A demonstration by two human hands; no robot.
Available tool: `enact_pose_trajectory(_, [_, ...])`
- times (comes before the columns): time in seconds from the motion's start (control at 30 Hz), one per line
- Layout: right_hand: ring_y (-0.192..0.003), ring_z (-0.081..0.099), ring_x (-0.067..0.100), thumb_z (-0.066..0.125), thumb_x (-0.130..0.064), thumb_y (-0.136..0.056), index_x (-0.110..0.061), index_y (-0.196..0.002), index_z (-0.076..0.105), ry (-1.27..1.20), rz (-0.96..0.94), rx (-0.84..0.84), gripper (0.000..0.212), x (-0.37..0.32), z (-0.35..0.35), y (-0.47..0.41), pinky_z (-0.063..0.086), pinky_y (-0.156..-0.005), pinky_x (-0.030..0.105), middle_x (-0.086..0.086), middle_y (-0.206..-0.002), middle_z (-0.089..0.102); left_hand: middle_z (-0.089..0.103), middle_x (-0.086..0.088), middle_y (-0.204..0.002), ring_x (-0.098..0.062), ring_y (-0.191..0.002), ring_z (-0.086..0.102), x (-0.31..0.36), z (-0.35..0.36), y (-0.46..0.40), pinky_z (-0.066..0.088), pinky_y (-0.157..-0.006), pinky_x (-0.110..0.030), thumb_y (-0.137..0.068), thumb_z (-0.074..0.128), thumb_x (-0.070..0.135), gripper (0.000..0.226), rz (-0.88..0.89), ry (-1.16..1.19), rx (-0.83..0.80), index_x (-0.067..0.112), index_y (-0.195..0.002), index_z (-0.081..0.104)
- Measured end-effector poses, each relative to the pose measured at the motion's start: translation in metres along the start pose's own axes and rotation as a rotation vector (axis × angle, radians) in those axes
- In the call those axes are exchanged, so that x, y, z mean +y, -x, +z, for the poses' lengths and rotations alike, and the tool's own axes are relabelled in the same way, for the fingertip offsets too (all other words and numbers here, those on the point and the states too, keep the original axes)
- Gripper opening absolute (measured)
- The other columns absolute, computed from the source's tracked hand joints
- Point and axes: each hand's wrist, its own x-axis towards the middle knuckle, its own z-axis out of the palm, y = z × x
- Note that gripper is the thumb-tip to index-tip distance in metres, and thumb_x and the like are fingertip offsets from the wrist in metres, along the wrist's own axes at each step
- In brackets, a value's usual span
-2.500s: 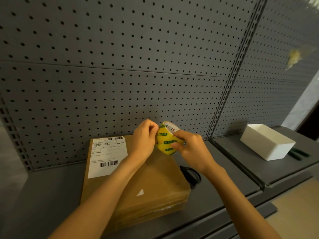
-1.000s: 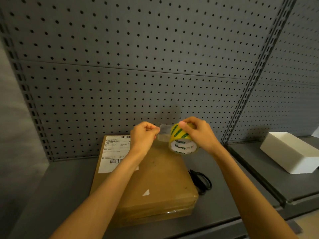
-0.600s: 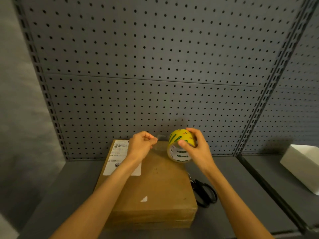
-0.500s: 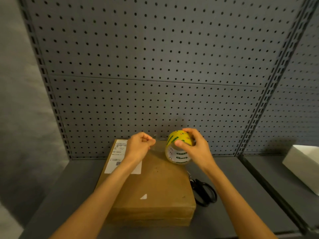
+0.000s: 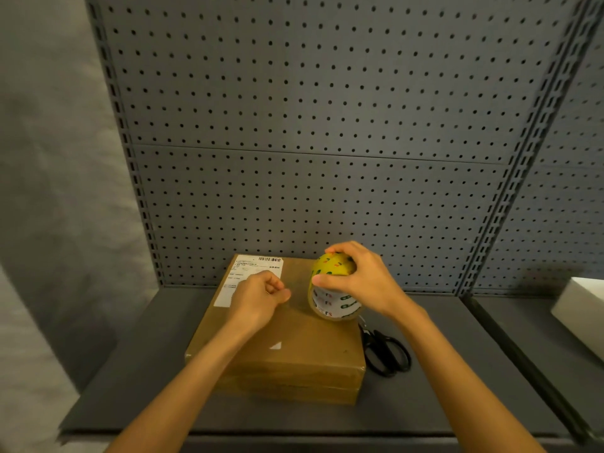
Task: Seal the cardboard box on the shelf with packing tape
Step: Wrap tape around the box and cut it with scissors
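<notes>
Head view. Cardboard box (image 5: 281,335) lies flat on the grey shelf (image 5: 137,364), far edge near the pegboard (image 5: 310,125); white label (image 5: 251,273) at its 11 o'clock corner.

Right hand (image 5: 359,282) grips the tape roll (image 5: 333,289), fingers curled over the top, thumb on the near side. The roll hovers at or just touches the box top at 1 o'clock; cannot tell which.

Left hand (image 5: 258,299) has its fingers curled in a pinch at 9 o'clock of the roll, probably on the clear tape end; the strip itself is too faint to confirm.

Scissors (image 5: 385,354) lie on the shelf at 3 o'clock of the box.

Judgement: roll light and stiff, best held by its rim. Free tape is limp and sticky and likely to fold on itself, so keep it taut. Box looks rigid
</notes>
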Motion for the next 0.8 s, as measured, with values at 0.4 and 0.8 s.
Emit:
enact_pose_trajectory(0.4, [-0.101, 0.05, 0.013, 0.078, -0.043, -0.07, -0.025, -0.119, 0.056, 0.093, -0.07, -0.089, 0.056, -0.004, -0.004, -0.005, 0.045, -0.081, 0.025, -0.006, -0.11, 0.051, 0.057, 0.013, -0.073, -0.006, -0.073, 0.054, 0.004, 0.007, 0.022, 0.041, -0.063, -0.024, -0.086, 0.067, 0.031, 0.012, -0.04, -0.137, 0.113, 0.027, -0.08, 0.057])
enact_pose_trajectory(0.8, [-0.107, 0.045, 0.015, 0.078, -0.034, -0.071, -0.028, -0.12, 0.055, 0.183, -0.152, -0.236, 0.054, -0.007, -0.002, -0.024, 0.039, -0.085, 0.027, -0.006, -0.111, 0.048, 0.061, 0.003, -0.097, -0.013, -0.09, 0.055, -0.001, 0.015, 0.032, 0.045, -0.075, -0.027, -0.088, 0.062, 0.032, 0.01, 0.016, -0.301, 0.207, 0.023, -0.09, 0.06])
